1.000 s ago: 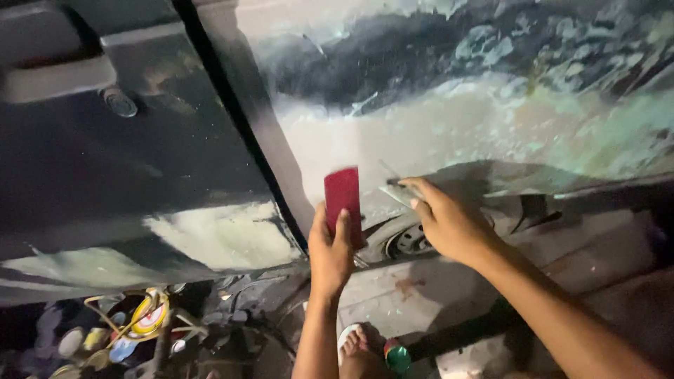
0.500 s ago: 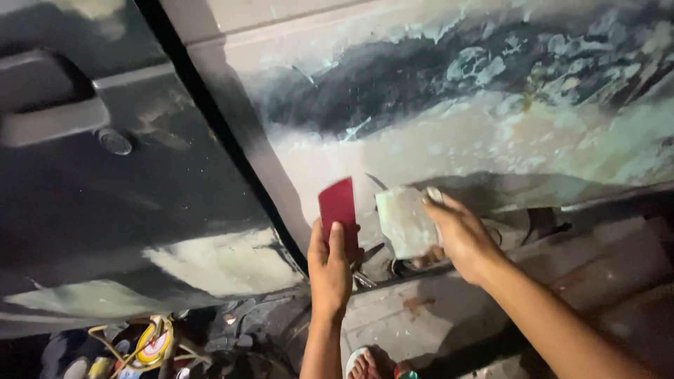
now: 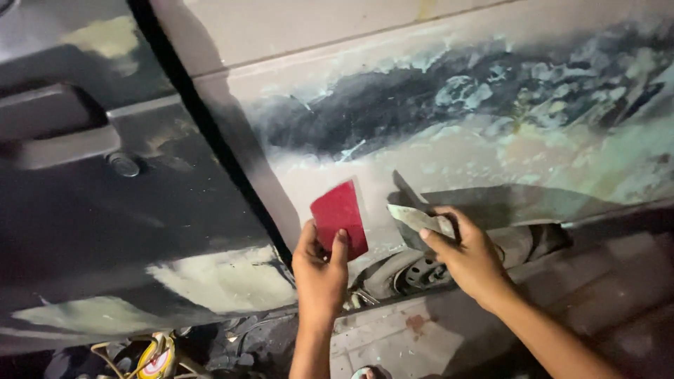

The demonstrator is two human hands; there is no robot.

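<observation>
My left hand (image 3: 319, 270) holds a red flat spreader card (image 3: 340, 216) upright, close to a car body panel (image 3: 491, 119) covered with pale filler and dark sanded patches. My right hand (image 3: 469, 253) grips a filler-smeared scraper blade (image 3: 415, 216) just right of the red card, near the panel's lower edge. The two tools sit a small gap apart.
A dark car door (image 3: 105, 210) with a handle (image 3: 60, 137) and filler patches fills the left. A wheel (image 3: 421, 270) lies on the paved ground under the panel. Cans and cluttered tools (image 3: 158, 358) sit at the bottom left.
Both hands have stayed at the panel's lower edge. The right hand turned its blade from broad face to edge-on. The camera view shifted slightly toward the panel.
</observation>
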